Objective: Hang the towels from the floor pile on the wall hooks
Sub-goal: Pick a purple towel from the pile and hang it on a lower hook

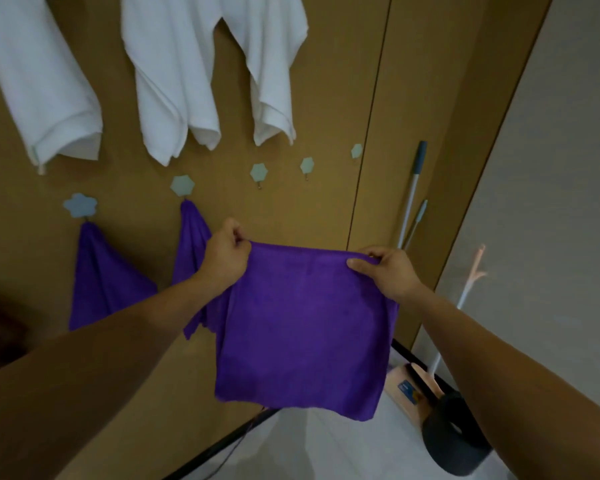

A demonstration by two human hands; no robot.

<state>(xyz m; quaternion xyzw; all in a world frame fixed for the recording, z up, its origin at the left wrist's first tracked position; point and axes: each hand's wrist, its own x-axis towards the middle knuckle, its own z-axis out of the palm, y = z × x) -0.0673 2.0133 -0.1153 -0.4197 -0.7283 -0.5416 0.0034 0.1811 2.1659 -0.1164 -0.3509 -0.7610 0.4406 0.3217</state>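
Firmly in both hands (226, 258) (390, 271): purple towel (302, 323)

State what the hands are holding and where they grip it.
A purple towel, spread out: the left hand pinches its top left corner, the right hand its top right corner.

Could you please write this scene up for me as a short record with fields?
held towel: purple, spread, hanging from its top edge
left hand: pinches the top left corner
right hand: pinches the top right corner
hung towels: two purple, on the left
free hooks: three, further right
white towels: hang above
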